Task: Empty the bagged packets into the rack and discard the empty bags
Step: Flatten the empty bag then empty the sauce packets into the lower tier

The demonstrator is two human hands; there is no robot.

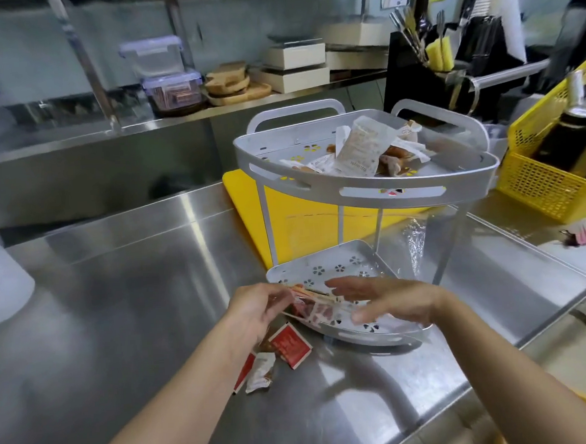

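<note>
on steel counter (133,266), two-tier rack (368,183), loose packets (289,347)

A shiny steel counter (143,265) is filling the room. A long steel shelf (74,139) is sitting behind it, holding clear plastic boxes (162,75) and round wooden plates (231,85).

- Two bare forearms are showing, coming up from the near edge toward the middle of the scene.
- Both arms are showing no sleeve anywhere along their visible length.
- The left hand (256,313) is wearing no glove, ring or band.
- The right hand (389,301) is likewise going ungloved, and its wrist is carrying no watch or bracelet.
- Motion blur is softening the fingers (340,283) of the right hand.
</note>
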